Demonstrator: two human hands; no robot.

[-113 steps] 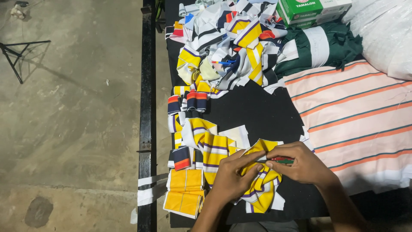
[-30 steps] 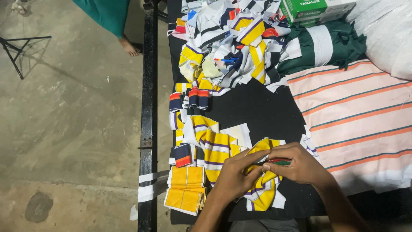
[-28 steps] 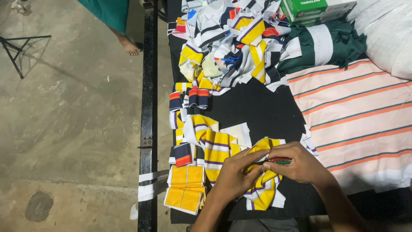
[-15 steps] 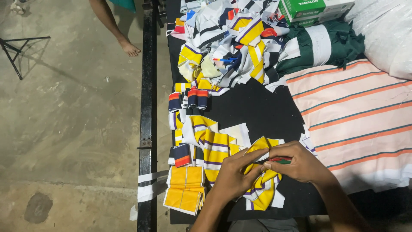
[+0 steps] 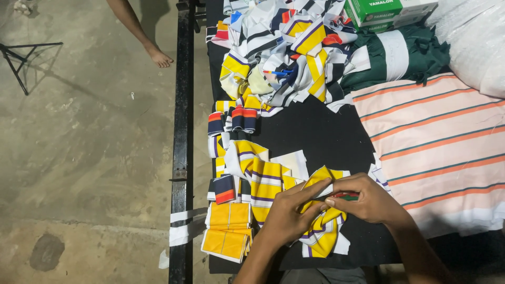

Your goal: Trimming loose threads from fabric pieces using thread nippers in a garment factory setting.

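My left hand presses down on a yellow, white and purple striped fabric piece lying on the black tabletop. My right hand pinches the same piece at its upper edge and also grips a small red and green tool between the fingers. The two hands touch each other over the cloth. Just left of them lie more yellow striped pieces and a stack of folded yellow pieces.
A heap of mixed striped fabric scraps fills the far end of the table. A peach striped cloth, green cloth, a green and white box and a white bag lie right. Another person's bare leg stands on the concrete floor beyond the black table rail.
My hands have stayed on the striped piece with small finger shifts. The other person's leg has stepped further into view at the top left.
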